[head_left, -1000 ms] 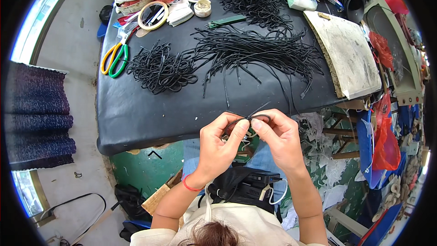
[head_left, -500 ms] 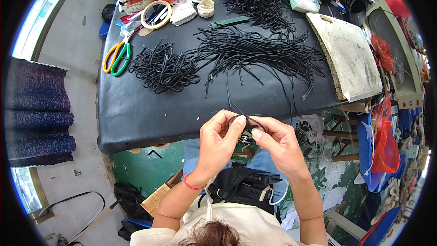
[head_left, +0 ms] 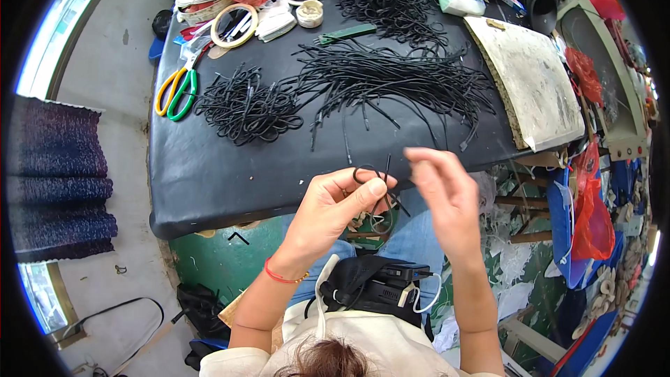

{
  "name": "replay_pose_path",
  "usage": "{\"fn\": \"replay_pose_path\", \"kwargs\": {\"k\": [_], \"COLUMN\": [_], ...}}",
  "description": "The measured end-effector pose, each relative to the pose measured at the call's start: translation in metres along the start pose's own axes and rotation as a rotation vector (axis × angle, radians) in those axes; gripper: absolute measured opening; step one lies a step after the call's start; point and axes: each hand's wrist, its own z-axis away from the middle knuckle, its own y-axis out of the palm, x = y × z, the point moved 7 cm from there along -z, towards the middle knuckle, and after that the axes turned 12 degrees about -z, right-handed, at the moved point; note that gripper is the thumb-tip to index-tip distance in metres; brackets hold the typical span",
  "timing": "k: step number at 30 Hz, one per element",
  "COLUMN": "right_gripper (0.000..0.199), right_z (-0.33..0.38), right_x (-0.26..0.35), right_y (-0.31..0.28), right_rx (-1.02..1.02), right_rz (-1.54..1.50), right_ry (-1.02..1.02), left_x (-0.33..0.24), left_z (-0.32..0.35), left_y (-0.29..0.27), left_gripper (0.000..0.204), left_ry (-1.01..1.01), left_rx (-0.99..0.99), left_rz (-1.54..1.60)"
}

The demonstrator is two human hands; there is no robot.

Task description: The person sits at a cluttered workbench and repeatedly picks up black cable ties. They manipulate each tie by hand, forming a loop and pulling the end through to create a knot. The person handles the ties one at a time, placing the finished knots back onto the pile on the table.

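Observation:
At the table's near edge, my left hand point(head_left: 326, 204) pinches a short black cord point(head_left: 388, 166) between thumb and forefinger. The cord forms a small loop above the fingertips, and its ends stick out up and down to the right. My right hand point(head_left: 450, 202) is raised just right of it, slightly blurred, with stretched fingers and nothing visible in them. Farther back on the table lie a bundle of straight black cords point(head_left: 398, 80) and, left of it, a heap of looped black cords point(head_left: 248, 108).
Scissors point(head_left: 183, 94) with yellow and green handles lie at the table's left. A green tool point(head_left: 347, 33), tape rolls point(head_left: 234, 26) and another cord pile point(head_left: 387, 0) sit farther back. A worn pale board point(head_left: 527, 84) covers the right side. A black pouch point(head_left: 363, 283) rests on my lap.
My right hand has let go of the cord and moved away to the right and up. My left hand still pinches the cord, whose ends now spread out freely.

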Motion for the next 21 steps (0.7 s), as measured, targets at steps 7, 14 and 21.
{"fn": "replay_pose_path", "kwargs": {"k": [7, 14, 21], "right_gripper": [0.014, 0.015, 0.024], "right_z": [0.001, -0.005, 0.008], "right_x": [-0.027, -0.032, -0.023], "right_y": [0.027, 0.025, 0.008], "right_rx": [0.174, 0.173, 0.058], "right_rz": [-0.508, -0.554, -0.11], "right_ry": [0.236, 0.366, 0.256], "left_x": [-0.004, 0.003, 0.007], "left_z": [0.006, 0.006, 0.005], "left_y": [0.008, 0.01, -0.009], "left_gripper": [0.015, 0.016, 0.014], "left_ry": [0.004, 0.024, 0.108], "left_rx": [0.082, 0.039, -0.289], "left_rz": [-0.106, -0.056, 0.185]}}
